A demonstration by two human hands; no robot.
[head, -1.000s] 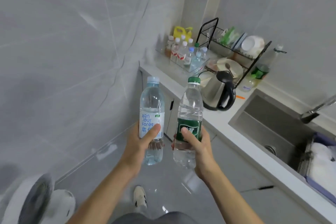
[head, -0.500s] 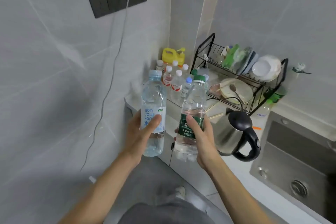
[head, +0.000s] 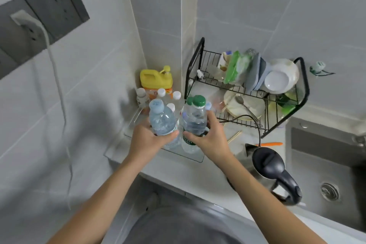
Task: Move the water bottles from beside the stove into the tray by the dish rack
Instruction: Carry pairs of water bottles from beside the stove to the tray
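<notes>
Both bottles have swung in from mid-air and now hang right over the clear tray (head: 195,159), which sits on the table (head: 198,176) just left of the dish rack (head: 247,93). Left hand (head: 146,140) grips the blue-capped bottle (head: 162,123); right hand (head: 210,138) grips the green-capped bottle (head: 193,125). Bases look down at the tray's near end, whether touching I can't tell. Likely the set-down comes next! More bottles (head: 174,101) crowd the tray's far end by the yellow jug (head: 154,79). Right of the rack, a steel sink (head: 320,156); in front of the rack, a kettle (head: 271,166). Grey tiled walls, a dark socket panel (head: 49,18) far left of the rack.
</notes>
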